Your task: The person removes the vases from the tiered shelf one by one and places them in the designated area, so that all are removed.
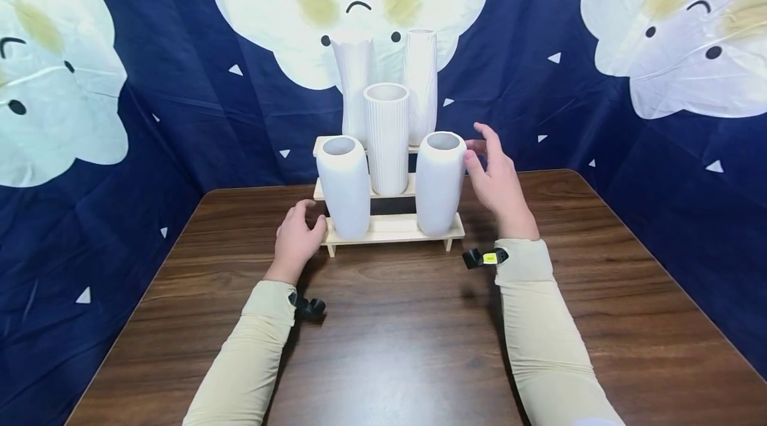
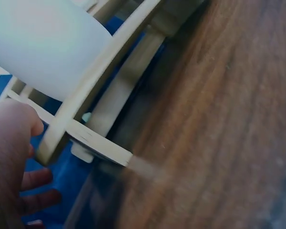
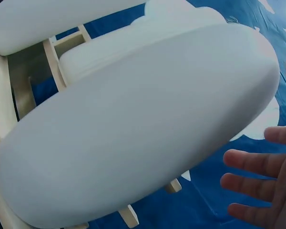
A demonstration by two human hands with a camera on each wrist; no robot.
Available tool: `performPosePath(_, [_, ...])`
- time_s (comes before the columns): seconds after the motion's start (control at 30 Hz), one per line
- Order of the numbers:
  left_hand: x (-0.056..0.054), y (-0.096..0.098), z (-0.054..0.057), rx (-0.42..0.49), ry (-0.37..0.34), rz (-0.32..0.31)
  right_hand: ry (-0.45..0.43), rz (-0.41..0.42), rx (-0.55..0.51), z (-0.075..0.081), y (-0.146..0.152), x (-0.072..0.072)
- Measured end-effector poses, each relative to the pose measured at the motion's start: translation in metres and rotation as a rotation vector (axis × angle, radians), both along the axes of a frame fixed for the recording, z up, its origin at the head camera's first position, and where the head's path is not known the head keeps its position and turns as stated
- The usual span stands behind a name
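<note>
A stepped wooden stand carries several white vases. On its lowest step are two smooth ones, the left vase and the right vase. My left hand is at the left end of that step, its thumb close to the wood; whether it touches cannot be told. Its other fingers are spread apart in the left wrist view. Beside the upper part of the right vase is my right hand, fingers extended. The right wrist view shows a gap between those fingers and the vase.
A ribbed vase stands on the middle step. Two taller vases, one with a wavy rim and one slim, stand on the top step. Behind the brown wooden table hangs a dark blue cloth with cloud prints.
</note>
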State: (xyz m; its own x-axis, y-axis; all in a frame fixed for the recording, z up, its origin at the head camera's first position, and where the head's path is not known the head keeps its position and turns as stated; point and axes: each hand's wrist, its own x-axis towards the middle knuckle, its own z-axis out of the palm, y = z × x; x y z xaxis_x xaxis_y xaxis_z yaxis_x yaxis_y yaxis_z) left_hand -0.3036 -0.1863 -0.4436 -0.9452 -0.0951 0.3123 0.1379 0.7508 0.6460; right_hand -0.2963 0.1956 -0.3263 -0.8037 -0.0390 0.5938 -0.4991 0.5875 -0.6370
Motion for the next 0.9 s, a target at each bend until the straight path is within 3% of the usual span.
performPosePath(0.27, [0.003,0.006,-0.017,0.156,-0.019,-0.007,-0.064,0.077,-0.052,-0.001,-0.005,0.0])
performPosePath(0.4, [0.007,0.014,-0.019,0.177,-0.067,0.008,-0.112,0.123,-0.073,-0.003,-0.008,0.0])
performPosePath(0.63, [0.004,0.018,-0.025,0.219,-0.071,0.013,-0.184,0.143,-0.101,-0.004,-0.011,0.0])
performPosePath(0.9, [0.004,0.02,-0.027,0.289,-0.071,0.026,-0.213,0.14,-0.029,-0.005,-0.012,0.0])
